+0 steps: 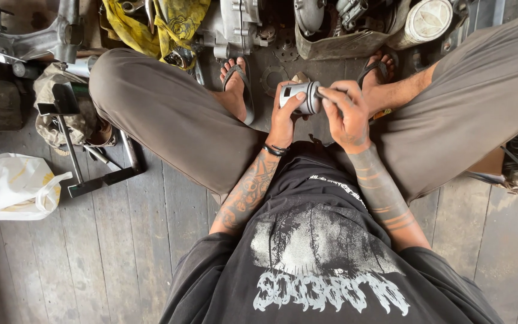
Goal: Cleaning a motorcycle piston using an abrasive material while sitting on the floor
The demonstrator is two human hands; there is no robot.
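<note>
The left hand [284,117] grips a short, silvery metal piston [300,96] from below, thumb pressed on its side wall and fingers wrapped behind it, so the part sits on its side just above the middle of the frame, between the person's knees. The right hand [346,111] closes over the piston's grooved end, its fingertips [326,96] pinched on the rim where the ring grooves run; whether a thin ring lies under those fingers is too small to tell. Both hands are closed on the same part and touch each other at the thumbs.

By the look of it, the step in hand is work on the ring end of the piston, seating or feeling round a groove. The next move would call for a steady hold with the left hand while the right fingers work round the rim with light, even pressure, since the fit there is fine and a slip could let the part drop onto the boards.

Below the hands lie the tattooed forearms, a black wristband [275,149] on the left wrist, and a black printed shirt [325,252]. The grey trousers [169,108] spread to both sides, with feet in dark flip-flops [242,84] just beyond the piston. Across the top of the frame stand grey engine castings [241,24] and a yellow cloth [151,27]. A white plastic bag [10,186] lies at the left edge on the worn wooden floorboards [121,252].
</note>
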